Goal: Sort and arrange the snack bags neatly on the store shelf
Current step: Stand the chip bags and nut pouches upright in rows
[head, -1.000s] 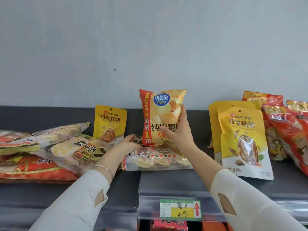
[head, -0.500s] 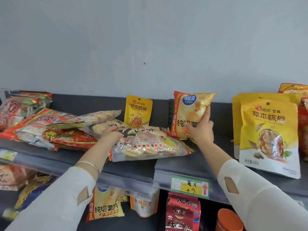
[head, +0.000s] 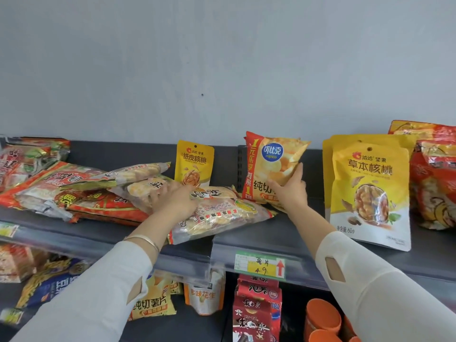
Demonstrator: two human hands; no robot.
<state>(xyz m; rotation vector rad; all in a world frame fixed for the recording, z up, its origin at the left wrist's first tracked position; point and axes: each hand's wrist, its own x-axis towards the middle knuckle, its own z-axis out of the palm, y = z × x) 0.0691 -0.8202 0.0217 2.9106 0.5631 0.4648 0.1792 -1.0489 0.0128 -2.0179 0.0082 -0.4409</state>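
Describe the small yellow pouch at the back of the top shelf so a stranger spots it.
On the dark grey top shelf, look at the back panel near the middle. The small yellow walnut pouch stands upright there, behind the left hand and left of the orange-and-yellow crisp bag. Unlike the larger yellow pouches at right, it stands alone.

The chip bag [head: 272, 166] reads "copico"; the large walnut pouch [head: 370, 193] "草本核桃" and "60g"; the shelf price tag [head: 261, 266] "49".
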